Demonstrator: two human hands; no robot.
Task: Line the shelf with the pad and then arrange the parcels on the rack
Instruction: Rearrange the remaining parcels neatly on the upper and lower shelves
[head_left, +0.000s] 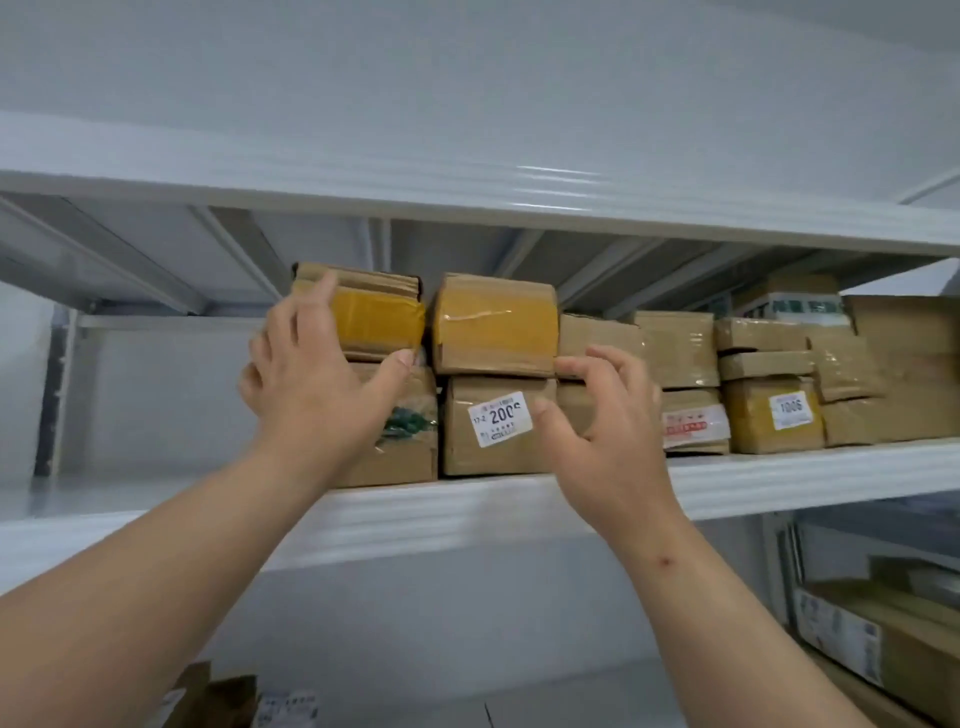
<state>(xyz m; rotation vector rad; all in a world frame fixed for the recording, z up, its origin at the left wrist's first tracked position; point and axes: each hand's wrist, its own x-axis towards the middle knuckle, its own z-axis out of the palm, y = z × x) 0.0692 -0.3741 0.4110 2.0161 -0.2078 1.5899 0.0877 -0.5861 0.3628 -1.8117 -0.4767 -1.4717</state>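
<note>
Parcels sit in a two-high row on the white shelf (779, 480), from about its middle to its right end, where they run out of view. We see our left hand (317, 384) on the top parcel (376, 325) at the left end of the row: fingers spread over its left face, thumb under its lower front edge, so it grips that box. The box has yellow tape round it and touches the next taped parcel (493, 325) on its right. The box below (400, 431) is half hidden by our hand and wrist; something green shows on it, too blurred to read.

Our right hand (602, 415) hovers in front of the row with fingers curled and spread, holding nothing; we cannot tell whether the fingertips touch the small box (592, 335) behind them. Beside it, the labelled parcel (493, 426) shows "200" on a white sticker, the last figure cut off. Further right, another label (790, 410) is hard to make out.

We cannot make out a pad; the shelf's left part shows only a pale surface. More boxes (872, 639) lie below at the right, cut off by the edge.
</note>
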